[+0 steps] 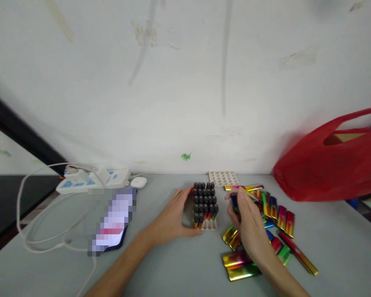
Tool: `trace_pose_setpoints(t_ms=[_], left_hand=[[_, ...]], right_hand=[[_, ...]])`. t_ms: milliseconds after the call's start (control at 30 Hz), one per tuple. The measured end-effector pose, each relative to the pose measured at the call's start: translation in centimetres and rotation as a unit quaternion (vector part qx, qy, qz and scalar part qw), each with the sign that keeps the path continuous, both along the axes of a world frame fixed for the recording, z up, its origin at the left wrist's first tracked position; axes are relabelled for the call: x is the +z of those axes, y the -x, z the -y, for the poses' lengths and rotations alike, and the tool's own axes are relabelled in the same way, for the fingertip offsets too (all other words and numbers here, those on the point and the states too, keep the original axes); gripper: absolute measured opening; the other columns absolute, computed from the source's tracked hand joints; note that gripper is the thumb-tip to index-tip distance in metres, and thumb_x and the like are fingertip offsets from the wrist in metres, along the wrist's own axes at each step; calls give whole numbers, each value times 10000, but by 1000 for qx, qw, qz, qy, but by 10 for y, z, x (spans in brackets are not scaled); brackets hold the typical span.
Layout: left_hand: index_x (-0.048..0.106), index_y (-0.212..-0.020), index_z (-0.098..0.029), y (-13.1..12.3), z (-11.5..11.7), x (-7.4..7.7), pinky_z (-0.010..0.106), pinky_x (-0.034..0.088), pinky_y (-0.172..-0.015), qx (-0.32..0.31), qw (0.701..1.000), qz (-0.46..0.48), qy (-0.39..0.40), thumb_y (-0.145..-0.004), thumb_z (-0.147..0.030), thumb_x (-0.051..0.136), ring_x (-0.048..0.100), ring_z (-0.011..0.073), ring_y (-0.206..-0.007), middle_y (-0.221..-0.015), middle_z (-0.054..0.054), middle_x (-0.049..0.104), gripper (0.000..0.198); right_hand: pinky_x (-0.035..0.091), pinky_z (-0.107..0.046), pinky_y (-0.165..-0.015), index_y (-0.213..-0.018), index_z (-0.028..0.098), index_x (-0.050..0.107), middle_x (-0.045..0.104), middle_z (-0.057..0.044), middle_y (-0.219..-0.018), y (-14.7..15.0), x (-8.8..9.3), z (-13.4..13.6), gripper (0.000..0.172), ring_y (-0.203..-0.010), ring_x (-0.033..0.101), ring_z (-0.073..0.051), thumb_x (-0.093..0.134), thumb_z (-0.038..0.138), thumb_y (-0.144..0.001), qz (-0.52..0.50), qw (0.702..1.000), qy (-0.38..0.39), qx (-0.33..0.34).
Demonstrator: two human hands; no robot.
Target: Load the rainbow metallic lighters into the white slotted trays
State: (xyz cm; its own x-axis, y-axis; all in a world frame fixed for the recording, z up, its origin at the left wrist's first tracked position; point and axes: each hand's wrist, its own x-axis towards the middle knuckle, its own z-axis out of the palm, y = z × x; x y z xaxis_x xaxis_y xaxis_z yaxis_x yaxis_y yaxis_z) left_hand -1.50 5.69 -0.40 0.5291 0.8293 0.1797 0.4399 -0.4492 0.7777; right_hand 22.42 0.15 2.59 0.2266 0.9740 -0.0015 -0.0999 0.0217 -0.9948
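The right hand (249,225) pinches a dark lighter (234,203) in its grip, just beside the filled tray (209,225); the left hand (174,216) clasps the tray's other side, seemingly steadying it. Loose lighters (280,214) lie close by on the bench (173,264)

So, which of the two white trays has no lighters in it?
The rear tray by the wall: its holes are bare, while the front tray at the left hand holds upright lighters.

At my grey table (179,268), pushed up to a scuffed white wall (185,82): streaks and chipped patches mark the plaster above the table; a dark band (24,136) slants down left of it.
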Motion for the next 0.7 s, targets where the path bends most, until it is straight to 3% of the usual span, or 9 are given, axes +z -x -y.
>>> trace_pose_setpoints(t_ms=[200,367,533,700], left_hand=[[346,-1719,-281,0,0,0,604,442,-1248,5,1000,-3,6,-665,-379,1049,534,450,-1442,-1602,182,535,1271],[352,-1709,-279,0,0,-2,611,451,-1237,6,1000,-7,2,-659,-369,1051,543,448,-1420,-1591,174,543,1265],[337,-1716,-270,0,0,0,606,467,-1223,8,1000,-6,-1,-690,-402,1035,554,445,-1412,-1582,178,550,1248],[339,-1719,-272,-1,0,0,599,466,-1231,1,1000,2,-8,-689,-414,1037,550,440,-1424,-1573,176,560,1252]], right_hand=[[495,-331,-732,-1243,263,642,631,-3,-860,-4,1,8,299,-760,601,-205,500,514,-1167,134,984,-120,11],[501,-373,-899,-1206,286,688,658,-55,-1108,-7,-1,10,145,-1014,638,-250,612,378,-1123,195,961,-191,50],[487,-341,-837,-1132,296,733,700,-17,-1035,-8,11,9,69,-957,623,-232,723,285,-1064,242,937,-219,122],[502,-350,-863,-1109,288,773,763,-10,-1022,-9,14,6,138,-975,660,-238,853,287,-996,267,919,-246,155]])
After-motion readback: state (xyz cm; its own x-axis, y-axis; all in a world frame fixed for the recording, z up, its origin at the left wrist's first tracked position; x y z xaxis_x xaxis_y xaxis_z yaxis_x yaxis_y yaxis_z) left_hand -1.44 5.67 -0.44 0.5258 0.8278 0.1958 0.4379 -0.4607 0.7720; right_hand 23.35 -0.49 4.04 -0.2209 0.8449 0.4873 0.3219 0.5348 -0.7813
